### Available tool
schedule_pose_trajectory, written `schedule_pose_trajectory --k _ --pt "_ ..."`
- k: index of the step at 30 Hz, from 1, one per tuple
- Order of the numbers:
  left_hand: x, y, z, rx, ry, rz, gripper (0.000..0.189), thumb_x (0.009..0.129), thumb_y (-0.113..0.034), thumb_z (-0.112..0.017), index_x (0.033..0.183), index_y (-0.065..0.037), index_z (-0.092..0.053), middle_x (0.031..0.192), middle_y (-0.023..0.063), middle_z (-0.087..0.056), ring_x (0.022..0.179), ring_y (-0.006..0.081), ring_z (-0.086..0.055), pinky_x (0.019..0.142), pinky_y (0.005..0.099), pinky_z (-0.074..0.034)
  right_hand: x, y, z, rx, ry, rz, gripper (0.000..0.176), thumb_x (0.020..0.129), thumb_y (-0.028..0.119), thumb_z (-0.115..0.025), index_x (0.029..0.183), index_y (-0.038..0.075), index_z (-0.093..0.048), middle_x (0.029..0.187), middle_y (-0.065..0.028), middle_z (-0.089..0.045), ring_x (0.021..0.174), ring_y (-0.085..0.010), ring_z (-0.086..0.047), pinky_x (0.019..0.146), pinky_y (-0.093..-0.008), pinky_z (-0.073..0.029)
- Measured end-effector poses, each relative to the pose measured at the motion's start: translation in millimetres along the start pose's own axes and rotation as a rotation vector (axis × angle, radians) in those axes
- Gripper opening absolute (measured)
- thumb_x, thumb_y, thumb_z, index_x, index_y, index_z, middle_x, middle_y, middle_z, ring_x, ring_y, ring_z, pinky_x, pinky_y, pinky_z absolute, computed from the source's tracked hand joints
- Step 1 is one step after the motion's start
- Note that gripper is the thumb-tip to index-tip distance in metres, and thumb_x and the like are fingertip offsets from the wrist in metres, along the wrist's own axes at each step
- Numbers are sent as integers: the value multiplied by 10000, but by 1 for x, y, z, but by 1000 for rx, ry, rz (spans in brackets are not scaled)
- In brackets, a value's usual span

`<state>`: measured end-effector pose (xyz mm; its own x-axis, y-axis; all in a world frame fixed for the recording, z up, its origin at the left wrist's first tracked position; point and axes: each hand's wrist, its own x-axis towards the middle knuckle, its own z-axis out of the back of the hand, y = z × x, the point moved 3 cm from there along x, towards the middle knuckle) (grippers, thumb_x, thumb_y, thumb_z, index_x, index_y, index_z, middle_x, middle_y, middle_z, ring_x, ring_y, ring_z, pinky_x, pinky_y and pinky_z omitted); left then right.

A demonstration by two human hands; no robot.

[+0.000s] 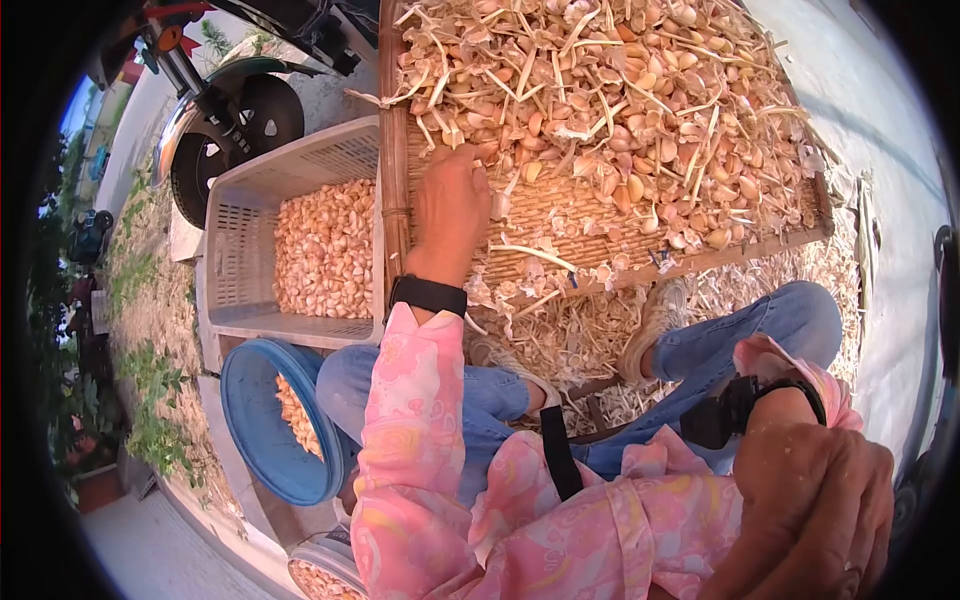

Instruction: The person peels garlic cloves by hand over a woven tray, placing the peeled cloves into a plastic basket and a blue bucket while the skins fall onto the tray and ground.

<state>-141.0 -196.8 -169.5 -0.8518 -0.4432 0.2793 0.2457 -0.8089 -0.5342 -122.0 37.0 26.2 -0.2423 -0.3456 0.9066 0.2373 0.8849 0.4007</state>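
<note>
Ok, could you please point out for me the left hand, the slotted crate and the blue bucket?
Left hand [450,207]: head view, back of the hand.
Slotted crate [241,270]: head view, inner side wall.
Blue bucket [250,425]: head view, bare inside wall.

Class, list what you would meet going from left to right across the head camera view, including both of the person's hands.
Green weeds, grey plastic crate, left hand, right shoe, right hand.

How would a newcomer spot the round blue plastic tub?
Find the large brown woven tray heaped with garlic. Left of it in the picture stands a pale slotted plastic crate. Just below sits the round blue plastic tub, the only blue container holding cloves.
</note>
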Motion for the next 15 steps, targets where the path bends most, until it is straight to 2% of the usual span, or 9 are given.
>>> schedule_pose_trajectory --k 3,6,9,12,13,15 --pt "24 10 -26 141 6 -156 189 721 -29 -584 907 -16 -617 840 177 -585 757 353 -578 679 411 -461 -1 6 3 3 34 22 42 742 -7 -633 760 6 -598 726 -136 -636 582 -168 -598 436 -236 -480" --pt "41 18 -45 197 92 -107 146 706 -47 -594 847 -15 -611 776 174 -600 719 367 -581 663 428 -463 -2 9 10 -10 64 35 43 753 -4 -632 774 3 -595 727 -139 -633 587 -172 -599 442 -242 -482" --pt "37 11 -46 289 26 -109 134 693 -56 -597 820 -13 -605 710 166 -601 692 354 -587 651 411 -468 -1 0 14 -34 86 -18 74 766 -6 -623 830 -6 -585 729 -139 -628 604 -184 -601 464 -252 -487" --pt "29 13 -33 78 81 139 142 695 -64 -592 826 -14 -612 717 150 -610 675 308 -604 634 388 -470 2 -19 23 -148 104 -186 187 788 -20 -599 971 -29 -560 731 -129 -619 647 -208 -604 516 -271 -503" --pt "27 17 -28 -1 156 279 176 718 -66 -574 873 10 -606 783 141 -635 679 230 -618 594 321 -482 -9 -38 30 -201 21 -290 199 797 -1 -600 990 -18 -556 753 -107 -607 663 -184 -593 555 -255 -493" --pt "14 35 -26 -724 216 466 199 772 -76 -567 939 31 -581 869 159 -637 709 200 -625 600 273 -500 -34 -74 43 -278 -142 -509 225 814 36 -600 1030 3 -548 797 -61 -582 696 -136 -570 634 -224 -474"
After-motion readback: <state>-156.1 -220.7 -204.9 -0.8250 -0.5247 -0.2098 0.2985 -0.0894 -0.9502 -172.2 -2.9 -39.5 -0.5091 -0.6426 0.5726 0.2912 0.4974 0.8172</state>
